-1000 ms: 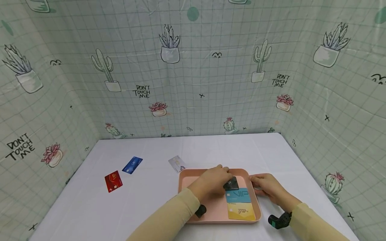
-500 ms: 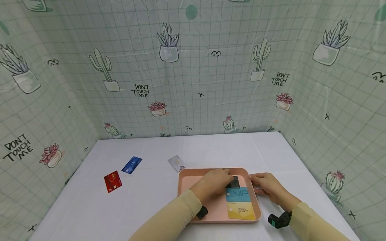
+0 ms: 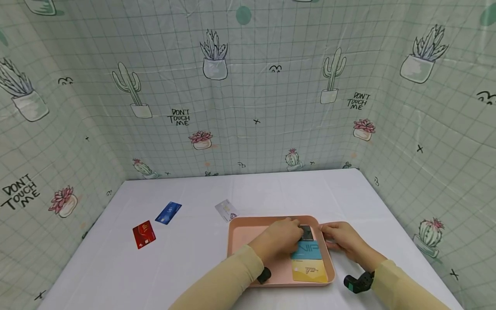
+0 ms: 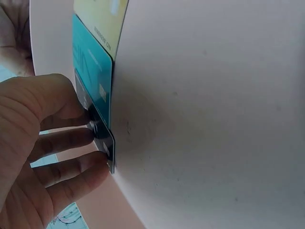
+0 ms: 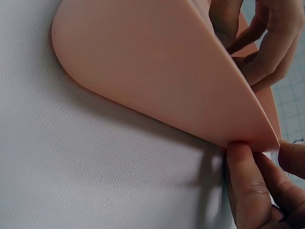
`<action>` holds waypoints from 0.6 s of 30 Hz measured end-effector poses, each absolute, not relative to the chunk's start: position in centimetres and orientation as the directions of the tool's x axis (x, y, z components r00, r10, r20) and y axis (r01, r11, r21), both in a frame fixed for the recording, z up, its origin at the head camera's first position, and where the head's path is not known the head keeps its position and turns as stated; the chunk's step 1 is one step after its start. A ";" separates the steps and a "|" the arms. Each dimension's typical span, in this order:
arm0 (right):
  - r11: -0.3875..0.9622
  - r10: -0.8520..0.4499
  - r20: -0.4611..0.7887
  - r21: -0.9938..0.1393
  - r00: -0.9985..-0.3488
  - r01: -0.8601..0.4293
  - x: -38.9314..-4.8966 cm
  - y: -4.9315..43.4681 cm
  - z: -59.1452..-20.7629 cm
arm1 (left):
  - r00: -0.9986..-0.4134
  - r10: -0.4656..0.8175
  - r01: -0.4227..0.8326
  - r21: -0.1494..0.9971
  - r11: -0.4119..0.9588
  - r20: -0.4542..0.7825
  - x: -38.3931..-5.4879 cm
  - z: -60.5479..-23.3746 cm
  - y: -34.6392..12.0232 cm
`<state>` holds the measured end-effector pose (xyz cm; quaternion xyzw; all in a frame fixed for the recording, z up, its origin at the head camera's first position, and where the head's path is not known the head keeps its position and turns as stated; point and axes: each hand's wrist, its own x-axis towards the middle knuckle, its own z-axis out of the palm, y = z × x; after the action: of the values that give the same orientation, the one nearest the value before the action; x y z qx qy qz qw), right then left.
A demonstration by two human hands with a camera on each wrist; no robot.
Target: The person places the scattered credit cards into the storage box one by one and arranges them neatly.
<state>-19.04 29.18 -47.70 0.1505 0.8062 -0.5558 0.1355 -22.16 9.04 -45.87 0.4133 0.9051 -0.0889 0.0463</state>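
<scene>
A pink tray [image 3: 282,269] stands on the white table. Along its right side, a black card [image 3: 308,233], a teal VIP card [image 3: 310,250] and a yellow card [image 3: 309,272] form a column from back to front. My left hand [image 3: 280,237] reaches into the tray, with its loosely bent fingertips against the black card's face, as the left wrist view shows; they hide part of it. My right hand [image 3: 342,237] pinches the tray's right wall, thumb at the rim and fingers against the outside, seen close up in the right wrist view.
A red card [image 3: 144,234] and a blue card [image 3: 168,213] lie on the left of the table. Just behind the tray's back left corner is a silver card [image 3: 226,210]. Cloth walls printed with cacti enclose the back and sides.
My left hand has slid the black card to the right inside the tray, roughly into line with the teal card. The right hand keeps its place at the tray wall.
</scene>
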 end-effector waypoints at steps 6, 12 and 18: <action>0.342 0.090 -0.390 -0.852 -0.917 0.396 -19.1 29.1 -47.6 | -0.657 0.735 0.754 -0.137 0.642 -0.171 -21.9 -45.8 9.3; 0.339 0.099 -0.389 -0.852 -0.916 0.398 -19.0 29.1 -47.6 | -0.660 0.728 0.751 -0.144 0.644 -0.186 -21.5 -45.6 9.5; 0.352 0.099 -0.387 -0.848 -0.917 0.396 -19.0 29.0 -47.7 | -0.679 0.707 0.734 -0.160 0.660 -0.197 -20.9 -45.0 9.5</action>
<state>-18.97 29.01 -47.72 0.1524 0.8110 -0.5484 0.1353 -20.89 9.47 -45.04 0.3963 0.9092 -0.1135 0.0587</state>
